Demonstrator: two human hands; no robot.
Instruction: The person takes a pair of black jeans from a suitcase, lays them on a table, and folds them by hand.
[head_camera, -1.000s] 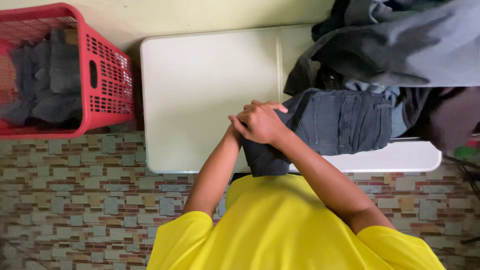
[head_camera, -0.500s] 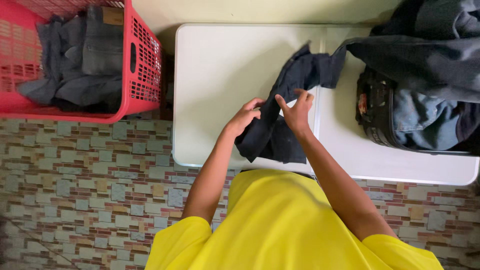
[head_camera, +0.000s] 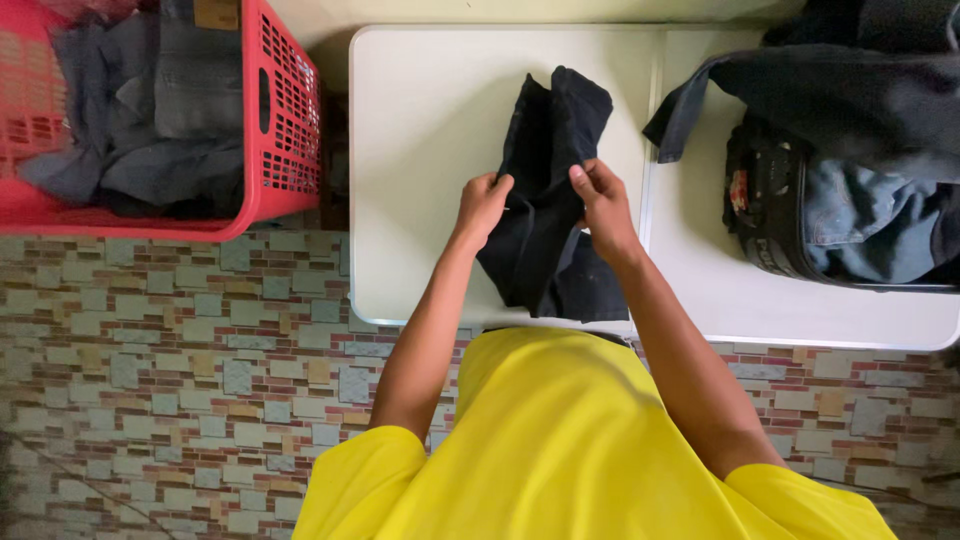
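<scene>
I hold a dark, almost black pair of jeans (head_camera: 548, 180) over the white table (head_camera: 430, 120). My left hand (head_camera: 484, 205) grips its left edge and my right hand (head_camera: 600, 200) grips its right edge, both about mid-length. The garment hangs bunched lengthwise. Its far end lies on the tabletop and its near end drapes toward my yellow shirt.
A red plastic laundry basket (head_camera: 285, 120) with folded grey and dark jeans stands left of the table. On the table's right side a black bag (head_camera: 765, 215) holds a heap of blue and dark denim clothes (head_camera: 860, 100). Patterned brick-like tile floor (head_camera: 180, 370) lies below.
The dark jeans came away from the heap on the right and moved to the table's middle. My hands, crossed a second ago, now hold them apart at each side.
</scene>
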